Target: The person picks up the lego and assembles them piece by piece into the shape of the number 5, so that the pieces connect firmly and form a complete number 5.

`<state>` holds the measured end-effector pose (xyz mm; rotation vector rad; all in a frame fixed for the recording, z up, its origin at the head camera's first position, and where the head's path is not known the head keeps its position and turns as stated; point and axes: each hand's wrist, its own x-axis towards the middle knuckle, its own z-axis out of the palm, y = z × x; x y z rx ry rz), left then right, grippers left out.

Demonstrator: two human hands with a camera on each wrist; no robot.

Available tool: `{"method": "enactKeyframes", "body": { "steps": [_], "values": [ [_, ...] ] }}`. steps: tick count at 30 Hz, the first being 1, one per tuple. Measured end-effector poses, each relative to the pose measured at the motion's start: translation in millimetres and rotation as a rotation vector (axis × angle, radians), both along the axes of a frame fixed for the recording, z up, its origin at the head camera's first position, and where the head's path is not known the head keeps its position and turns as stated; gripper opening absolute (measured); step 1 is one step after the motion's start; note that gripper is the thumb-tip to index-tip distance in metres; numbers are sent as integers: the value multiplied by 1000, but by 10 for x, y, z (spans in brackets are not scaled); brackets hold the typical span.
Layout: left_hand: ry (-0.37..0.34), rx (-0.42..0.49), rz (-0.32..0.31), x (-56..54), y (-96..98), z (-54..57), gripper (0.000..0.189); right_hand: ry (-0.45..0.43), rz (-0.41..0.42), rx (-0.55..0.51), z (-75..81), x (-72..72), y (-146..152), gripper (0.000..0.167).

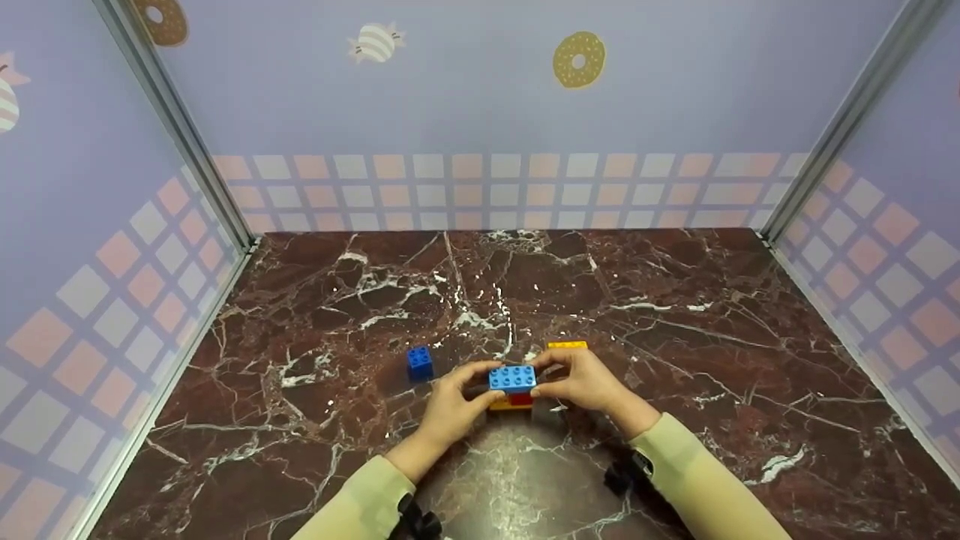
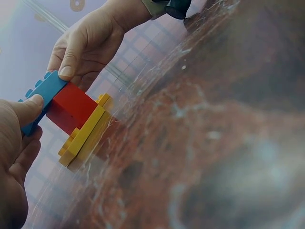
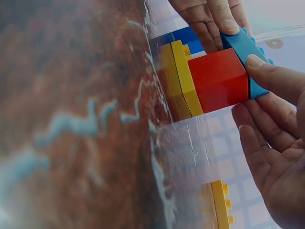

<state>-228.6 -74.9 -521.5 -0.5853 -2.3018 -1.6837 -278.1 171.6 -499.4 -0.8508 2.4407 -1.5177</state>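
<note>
A light blue brick (image 1: 512,379) with studs on top is pinched at its two ends. The left hand (image 1: 448,407) holds its left end between thumb and fingers, and the right hand (image 1: 589,382) grips its right end the same way. Directly under it stands a red brick (image 3: 218,80), which sits on a thin yellow brick (image 2: 85,135) flat on the table. In the wrist views the light blue brick touches the red one's top; whether it is fully pressed down I cannot tell.
A dark blue brick (image 1: 420,364) stands left of the stack. Another yellow brick (image 1: 568,346) lies behind the right hand, partly hidden by it. The marbled table (image 1: 315,442) is bounded by patterned walls (image 1: 480,112) at the back and both sides.
</note>
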Motion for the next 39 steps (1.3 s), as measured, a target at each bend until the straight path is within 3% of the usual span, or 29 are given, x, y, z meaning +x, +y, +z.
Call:
{"method": "enactKeyframes", "body": {
  "steps": [7,16,26,33,39],
  "values": [
    [65,-65,35,-9,-4,-1,40,19,-10,28,22,-3,-6,32],
    [68,-113,57,-4,-5,24,40,42,-8,59,16,-23,-6,31],
    [96,-127,54,16,-4,-15,40,71,8,190,-56,9,-8,32],
    [106,-107,52,5,-15,-14,41,61,-4,197,-18,4,-23,33],
    [127,-101,51,-12,-17,-31,40,37,-3,163,15,20,-29,46]
  ]
}}
